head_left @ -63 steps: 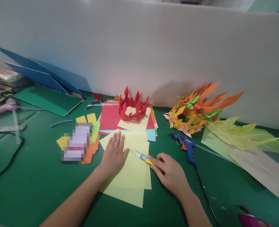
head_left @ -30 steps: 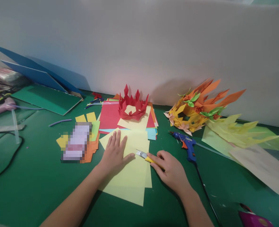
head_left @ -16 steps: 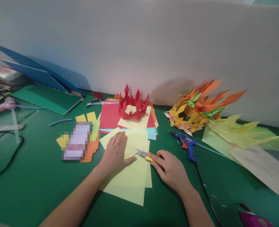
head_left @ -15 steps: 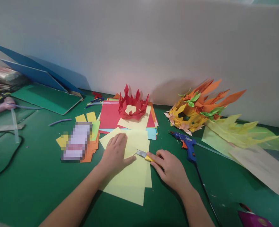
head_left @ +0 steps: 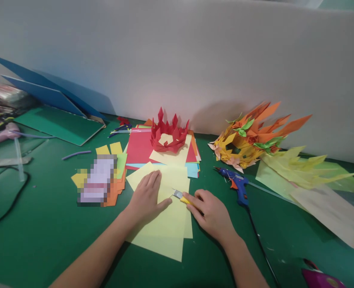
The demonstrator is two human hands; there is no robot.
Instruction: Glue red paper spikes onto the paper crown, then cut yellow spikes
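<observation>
One left hand (head_left: 147,198), one right hand (head_left: 210,214), one knife (head_left: 181,197), one red crown (head_left: 167,134), one glue gun (head_left: 237,185), two blue boards (head_left: 45,98)

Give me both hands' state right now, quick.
Left hand: open, pressed flat on the yellow paper.
Right hand: closed, holding the yellow utility knife.

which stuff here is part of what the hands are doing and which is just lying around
In use: yellow paper, pressed flat by the left hand; knife, gripped in the right hand, blade on the paper.

Lying about: red crown, paper stack, glue gun, orange wreath, blue boards.
</observation>
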